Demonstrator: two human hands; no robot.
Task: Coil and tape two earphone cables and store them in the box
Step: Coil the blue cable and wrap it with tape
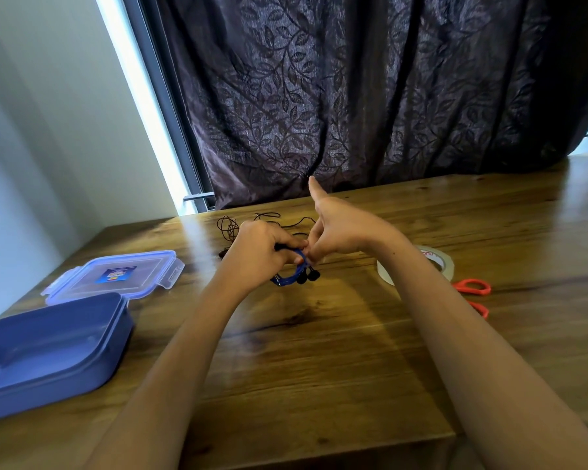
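Above the tabletop's (319, 354) middle, two hands meet on one coiled blue cable (290, 280). The left hand (258, 252) grips it with curled fingers (287, 239); the right hand (340, 228) pinches its top, one finger pointing up. One black cable (231, 226) lies loose just behind. One open box (65, 378) and one lid (116, 276) sit left, one tape roll (446, 262) and one scissors (472, 287) right. The wood is brown, with a dark leaf-patterned curtain (353, 96) and pale wall (48, 130) behind.

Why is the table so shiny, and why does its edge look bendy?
Head view: daylight from the bright window strip glares off the brown wooden table; the wide-angle lens curves its far edge; the left hand gripping the blue coiled earphone cable looks slightly soft.
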